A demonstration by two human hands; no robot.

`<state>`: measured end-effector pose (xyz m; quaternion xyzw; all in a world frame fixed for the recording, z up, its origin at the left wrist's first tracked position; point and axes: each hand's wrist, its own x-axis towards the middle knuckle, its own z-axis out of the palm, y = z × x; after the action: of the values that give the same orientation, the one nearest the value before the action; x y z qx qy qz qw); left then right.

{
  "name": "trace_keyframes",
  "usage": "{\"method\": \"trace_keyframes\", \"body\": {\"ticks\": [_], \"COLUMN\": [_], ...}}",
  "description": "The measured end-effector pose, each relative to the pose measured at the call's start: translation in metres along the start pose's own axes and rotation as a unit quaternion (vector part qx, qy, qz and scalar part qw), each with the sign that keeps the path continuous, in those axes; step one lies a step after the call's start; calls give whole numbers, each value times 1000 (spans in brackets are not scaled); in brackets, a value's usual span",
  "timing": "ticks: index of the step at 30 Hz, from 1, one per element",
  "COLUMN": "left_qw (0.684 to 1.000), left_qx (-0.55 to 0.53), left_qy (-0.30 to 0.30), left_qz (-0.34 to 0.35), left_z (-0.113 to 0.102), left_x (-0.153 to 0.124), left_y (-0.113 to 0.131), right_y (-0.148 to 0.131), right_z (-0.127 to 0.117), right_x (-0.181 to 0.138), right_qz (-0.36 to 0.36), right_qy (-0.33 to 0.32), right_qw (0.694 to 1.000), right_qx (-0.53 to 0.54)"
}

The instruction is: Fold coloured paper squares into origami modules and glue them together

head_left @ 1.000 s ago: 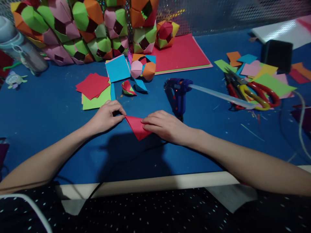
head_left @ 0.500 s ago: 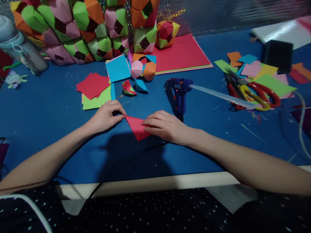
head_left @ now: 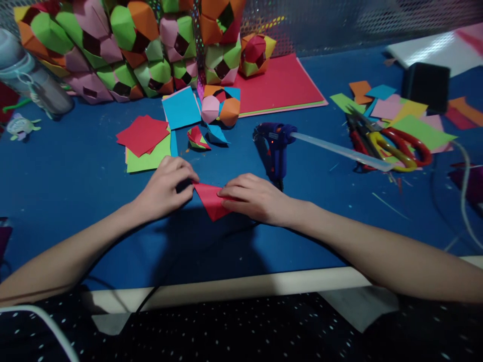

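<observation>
A red sheet of paper (head_left: 210, 201), folded into a triangle with one point toward me, lies on the blue table between my hands. My left hand (head_left: 166, 187) has its fingertips at the triangle's left corner, the index finger over the edge and the thumb bent just below. Across the right part of the paper, my right hand (head_left: 256, 198) presses with its fingers close together, hiding that corner. Beyond my hands sit a small folded red and green paper piece (head_left: 198, 138) and a blue one (head_left: 218, 135).
Square sheets, red (head_left: 142, 134) and blue (head_left: 181, 107), lie left of centre. A blue glue gun (head_left: 278, 151) with a long glue stick stands to the right, near scissors (head_left: 409, 146) and paper scraps. Folded paper balls (head_left: 132, 30) are stacked behind; a bottle (head_left: 49, 85) is far left.
My left index finger has slid a little over the paper's left corner, and the thumb has moved slightly down. My right hand stays on the paper. The whole view has shifted slightly.
</observation>
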<state>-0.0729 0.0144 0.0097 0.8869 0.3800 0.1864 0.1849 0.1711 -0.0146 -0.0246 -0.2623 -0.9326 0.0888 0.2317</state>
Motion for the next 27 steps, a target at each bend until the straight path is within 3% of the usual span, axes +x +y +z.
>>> {"method": "trace_keyframes", "body": {"ticks": [4,7,27], "left_qw": [987,978,978], "left_qx": [41,43,8], "left_qy": [-102,-140,-118], "left_qz": [119,147,173], "left_z": [6,14,21], "left_x": [-12,-18,-20], "left_y": [9,6,0], "right_y": [1,2,0], "right_z": [2,4,1], "right_x": [0,0,-1], "right_qz": [22,33,14], "right_qy": [16,20,28], "right_qw": [1000,999,999], "right_qx": [8,14,13]}}
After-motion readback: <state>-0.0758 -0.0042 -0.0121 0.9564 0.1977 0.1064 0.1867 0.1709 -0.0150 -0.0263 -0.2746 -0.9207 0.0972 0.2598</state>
